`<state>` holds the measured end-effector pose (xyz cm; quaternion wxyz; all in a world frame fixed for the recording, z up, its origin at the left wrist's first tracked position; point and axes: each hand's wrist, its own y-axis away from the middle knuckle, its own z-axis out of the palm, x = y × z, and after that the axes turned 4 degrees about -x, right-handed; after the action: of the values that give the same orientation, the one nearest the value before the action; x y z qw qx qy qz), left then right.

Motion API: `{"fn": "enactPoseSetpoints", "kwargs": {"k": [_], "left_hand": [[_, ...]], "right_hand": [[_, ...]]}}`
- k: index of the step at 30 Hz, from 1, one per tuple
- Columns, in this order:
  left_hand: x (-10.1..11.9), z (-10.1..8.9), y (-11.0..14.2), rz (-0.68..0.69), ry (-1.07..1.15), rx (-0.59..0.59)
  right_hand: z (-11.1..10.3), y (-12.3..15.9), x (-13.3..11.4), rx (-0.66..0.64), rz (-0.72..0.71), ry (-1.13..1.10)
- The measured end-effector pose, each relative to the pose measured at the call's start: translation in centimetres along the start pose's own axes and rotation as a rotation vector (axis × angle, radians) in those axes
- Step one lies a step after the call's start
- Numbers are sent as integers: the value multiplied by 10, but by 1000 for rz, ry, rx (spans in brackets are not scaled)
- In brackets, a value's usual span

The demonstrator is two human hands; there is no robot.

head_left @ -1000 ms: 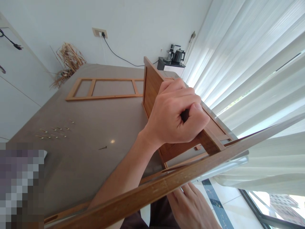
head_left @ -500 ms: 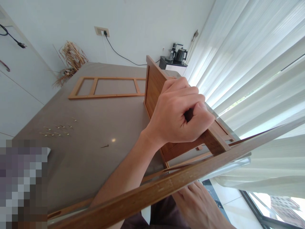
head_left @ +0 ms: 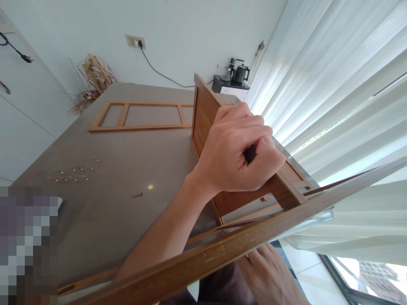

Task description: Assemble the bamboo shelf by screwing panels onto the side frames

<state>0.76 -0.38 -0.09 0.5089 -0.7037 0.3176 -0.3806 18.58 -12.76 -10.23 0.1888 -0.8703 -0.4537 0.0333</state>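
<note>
My left hand (head_left: 235, 152) is closed in a fist around the top edge of an upright wooden panel (head_left: 203, 118) that stands on the brown table (head_left: 127, 161) near its right edge. A long wooden rail (head_left: 222, 250) crosses the foreground at a slant, joined to the panel's frame by a short post (head_left: 282, 192). My right hand (head_left: 273, 275) is low, under the rail and beyond the table edge. Its fingers reach up toward the rail and their tips are hidden behind it.
A flat wooden ladder-like frame (head_left: 140, 127) lies at the table's far side. Several small screws (head_left: 71, 173) lie in rows at the left, one dark screw (head_left: 137, 195) nearer the middle. Dried grass (head_left: 93, 78), a kettle (head_left: 240, 74) and white curtains (head_left: 333, 106) surround the table.
My left hand keeps its grip on the panel. My right hand has slid a little to the right and lower under the rail. The view has shifted slightly.
</note>
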Motion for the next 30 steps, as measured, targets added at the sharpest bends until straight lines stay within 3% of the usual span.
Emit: {"fn": "enactPoseSetpoints", "kwargs": {"k": [3, 6, 12, 21, 30], "left_hand": [[1, -1, 0, -33, -88, -68], [2, -1, 1, -34, -118, -94], [3, -2, 1, -39, -84, -52], [2, -2, -1, -46, -71, -58], [3, -3, -2, -51, 19, -22]], "right_hand": [[2, 0, 1, -36, 8, -12], [4, 3, 1, 12, 34, -40], [-3, 6, 1, -83, 26, -123], [-3, -1, 2, -10, 41, -205], [-2, -4, 5, -32, 52, -250]]}}
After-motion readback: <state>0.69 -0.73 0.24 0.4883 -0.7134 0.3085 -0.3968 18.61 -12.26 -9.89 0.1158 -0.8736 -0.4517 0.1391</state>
